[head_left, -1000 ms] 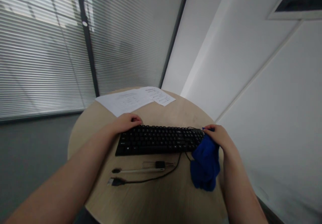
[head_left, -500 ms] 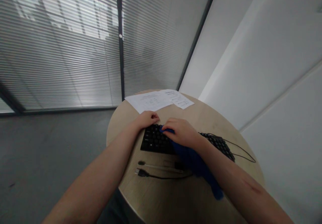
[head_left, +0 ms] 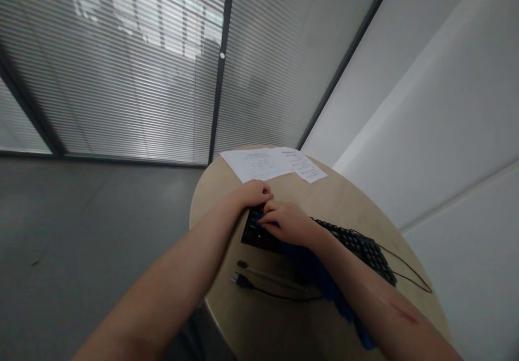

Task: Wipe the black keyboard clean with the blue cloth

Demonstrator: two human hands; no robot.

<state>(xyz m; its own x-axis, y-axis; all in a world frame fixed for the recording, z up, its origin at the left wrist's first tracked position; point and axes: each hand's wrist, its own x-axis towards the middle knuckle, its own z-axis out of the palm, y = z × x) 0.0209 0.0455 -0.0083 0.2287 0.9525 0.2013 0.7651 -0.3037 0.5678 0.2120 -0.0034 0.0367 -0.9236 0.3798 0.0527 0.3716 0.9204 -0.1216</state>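
A black keyboard lies across a round wooden table. My right hand is closed on a blue cloth and presses it onto the keyboard's left end; the cloth trails back under my forearm. My left hand rests with curled fingers on the keyboard's far left corner, gripping its edge. The keys under both hands are hidden.
Two printed paper sheets lie at the table's far edge. The keyboard's cable with a USB plug and a thin pen-like stick lie in front of the keyboard. Window blinds stand behind, a white wall to the right.
My right hand has swept the blue cloth from the keyboard's right end to its left end, close to my left hand. My head has turned left.
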